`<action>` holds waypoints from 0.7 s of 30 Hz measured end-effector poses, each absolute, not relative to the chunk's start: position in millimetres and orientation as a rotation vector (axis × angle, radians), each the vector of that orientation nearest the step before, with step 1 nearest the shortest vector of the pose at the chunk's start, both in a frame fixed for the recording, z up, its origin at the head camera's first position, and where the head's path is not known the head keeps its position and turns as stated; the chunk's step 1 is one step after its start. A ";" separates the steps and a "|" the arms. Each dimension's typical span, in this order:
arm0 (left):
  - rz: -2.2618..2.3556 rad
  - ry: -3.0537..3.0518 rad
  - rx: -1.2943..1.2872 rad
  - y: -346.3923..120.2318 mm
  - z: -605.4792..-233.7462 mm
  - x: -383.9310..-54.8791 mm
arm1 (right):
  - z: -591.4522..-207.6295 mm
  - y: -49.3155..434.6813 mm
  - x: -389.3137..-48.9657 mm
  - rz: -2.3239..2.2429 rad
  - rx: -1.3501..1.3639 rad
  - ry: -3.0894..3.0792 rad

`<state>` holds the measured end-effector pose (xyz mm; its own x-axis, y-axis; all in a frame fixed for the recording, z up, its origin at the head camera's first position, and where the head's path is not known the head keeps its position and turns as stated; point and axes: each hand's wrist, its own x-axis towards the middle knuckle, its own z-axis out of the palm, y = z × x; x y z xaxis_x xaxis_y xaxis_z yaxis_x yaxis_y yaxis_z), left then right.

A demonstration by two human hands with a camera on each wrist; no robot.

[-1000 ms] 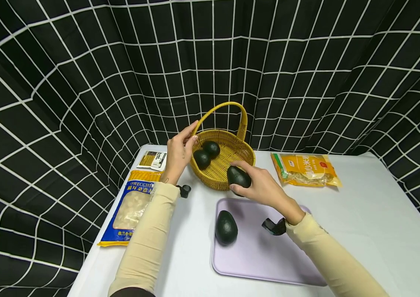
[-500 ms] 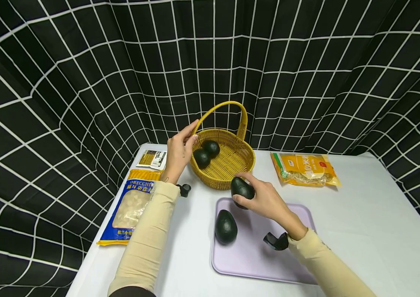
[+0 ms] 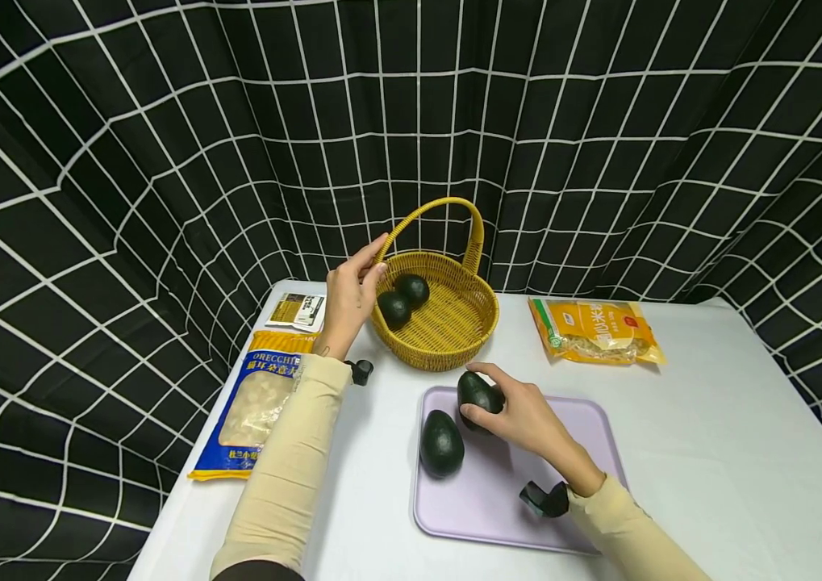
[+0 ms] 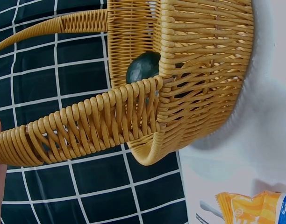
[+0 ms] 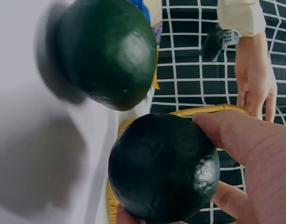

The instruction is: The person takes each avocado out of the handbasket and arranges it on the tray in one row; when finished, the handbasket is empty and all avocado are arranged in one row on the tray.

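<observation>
My right hand (image 3: 527, 413) grips a dark green avocado (image 3: 478, 392) between thumb and fingers, close over the back of the lilac tray (image 3: 498, 516). Just left of it, another avocado (image 3: 443, 444) lies on the tray. My left hand (image 3: 352, 298) holds the handle (image 3: 411, 219) of a yellow woven basket (image 3: 434, 355) low on its left side. Two avocados (image 3: 413, 290) sit together at the basket's left. In the left wrist view the handle (image 4: 87, 121) runs into the fingers at the left edge. The right wrist view shows the gripped avocado (image 5: 164, 168) with fingers around it.
Left of the basket lie a blue and yellow pasta bag (image 3: 258, 403) and a small packet (image 3: 298, 312). An orange noodle bag (image 3: 597, 332) is at the back right of the white table (image 3: 730, 452). A black gridded curtain (image 3: 570, 145) hangs behind.
My right hand has carried the avocado from the basket's front rim down and toward me, over the tray beside the other avocado. The left hand stays on the handle.
</observation>
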<state>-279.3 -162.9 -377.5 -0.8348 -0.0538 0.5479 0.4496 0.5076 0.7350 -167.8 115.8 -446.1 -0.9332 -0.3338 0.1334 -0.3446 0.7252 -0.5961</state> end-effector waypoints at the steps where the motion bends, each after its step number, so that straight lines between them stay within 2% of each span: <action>1: -1.304 -2.241 -0.323 -162.9 -377.4 -279.3 | -448.0 116.5 -166.4 1.010 0.566 -2.906; 21: -1.311 -2.222 -0.330 -162.7 -378.3 -280.2 | -466.8 121.4 -143.8 1.004 0.540 -2.995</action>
<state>-280.2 -162.7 -378.3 -0.8273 -0.0584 0.5587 0.4608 0.4983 0.7344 -143.8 121.4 -466.8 -0.9413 -0.3343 0.0464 -0.2947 0.7472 -0.5957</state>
